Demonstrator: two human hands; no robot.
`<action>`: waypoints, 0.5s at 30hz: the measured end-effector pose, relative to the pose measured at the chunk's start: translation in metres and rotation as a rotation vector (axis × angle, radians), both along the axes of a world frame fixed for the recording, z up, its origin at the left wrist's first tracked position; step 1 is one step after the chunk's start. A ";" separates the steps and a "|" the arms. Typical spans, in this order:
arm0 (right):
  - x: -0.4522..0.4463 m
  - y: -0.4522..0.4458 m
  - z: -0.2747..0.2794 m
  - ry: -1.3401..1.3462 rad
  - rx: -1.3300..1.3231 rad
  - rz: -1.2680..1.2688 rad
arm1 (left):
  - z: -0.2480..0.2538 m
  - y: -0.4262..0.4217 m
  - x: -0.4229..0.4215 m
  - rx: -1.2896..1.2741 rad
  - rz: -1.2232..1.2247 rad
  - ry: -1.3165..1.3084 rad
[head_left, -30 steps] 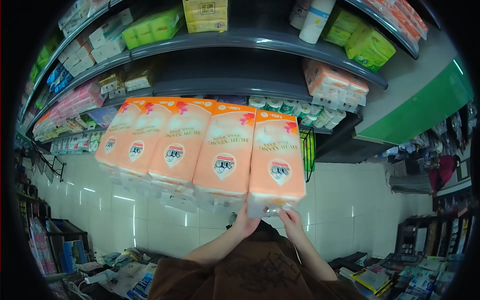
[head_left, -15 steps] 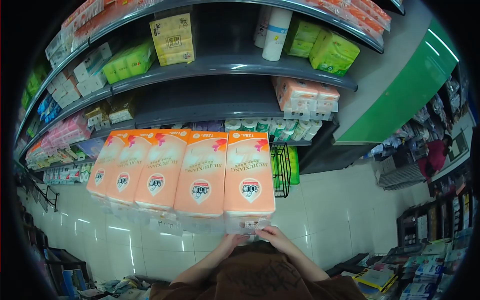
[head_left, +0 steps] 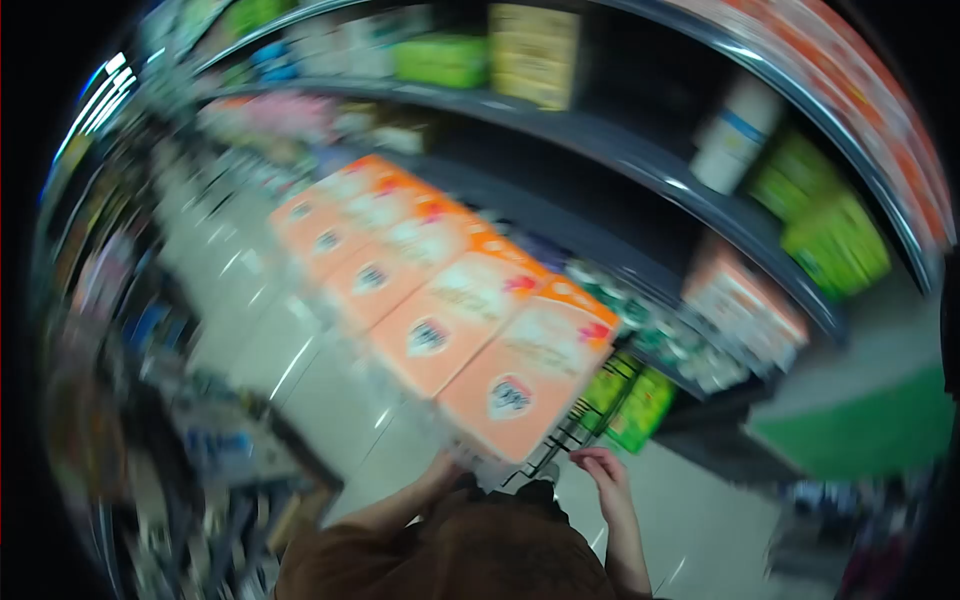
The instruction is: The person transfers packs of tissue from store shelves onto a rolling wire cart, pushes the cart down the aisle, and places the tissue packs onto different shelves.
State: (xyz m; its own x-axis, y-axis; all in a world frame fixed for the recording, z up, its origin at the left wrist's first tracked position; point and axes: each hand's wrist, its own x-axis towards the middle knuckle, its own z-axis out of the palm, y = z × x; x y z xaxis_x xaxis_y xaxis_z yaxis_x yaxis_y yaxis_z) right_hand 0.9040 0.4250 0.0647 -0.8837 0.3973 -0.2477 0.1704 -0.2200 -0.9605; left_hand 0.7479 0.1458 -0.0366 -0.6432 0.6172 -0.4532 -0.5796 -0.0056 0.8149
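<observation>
A long row of several orange and peach tissue packs (head_left: pixel 430 335) reaches from the middle toward the upper left, printed faces up. At the near end of the row, my left hand (head_left: pixel 447 470) grips the clear wrapper, its fingers partly hidden under the packs. My right hand (head_left: pixel 602 463) is off the packs, just right of their near corner, with its fingers apart and nothing in them. Behind that corner stands a black wire basket (head_left: pixel 575 425). The frame is blurred by motion.
Curved dark shelves (head_left: pixel 600 150) cross the top, holding a yellow pack (head_left: pixel 533 55), a white and blue roll (head_left: pixel 738 135), green packs (head_left: pixel 835 240) and peach packs (head_left: pixel 745 300). Green packs (head_left: pixel 640 410) stand low behind the basket. Crowded goods (head_left: pixel 215 440) lie at lower left.
The view has swung, and the row of packs now slants from upper left to lower right. My right hand has let go of the wrapper and moved right; my left hand still holds on.
</observation>
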 end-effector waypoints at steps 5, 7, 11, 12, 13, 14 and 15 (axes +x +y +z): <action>-0.030 0.053 -0.026 -0.060 0.255 -0.116 | -0.024 0.025 0.056 0.075 0.301 -0.255; -0.045 0.075 -0.032 -0.097 0.400 -0.174 | -0.074 0.025 0.081 0.307 0.383 -0.211; -0.078 0.132 -0.027 0.092 1.305 -0.268 | -0.006 0.006 0.124 0.204 0.438 -0.243; -0.091 0.149 -0.036 0.067 1.283 -0.273 | 0.004 -0.001 0.131 0.175 0.451 -0.280; -0.105 0.165 -0.050 0.037 1.261 -0.284 | 0.002 -0.008 0.135 0.074 0.424 -0.255; -0.119 0.179 -0.067 -0.004 1.232 -0.298 | -0.002 -0.016 0.143 -0.035 0.391 -0.235; -0.130 0.195 -0.091 -0.072 1.088 -0.201 | -0.009 -0.023 0.153 -0.150 0.353 -0.222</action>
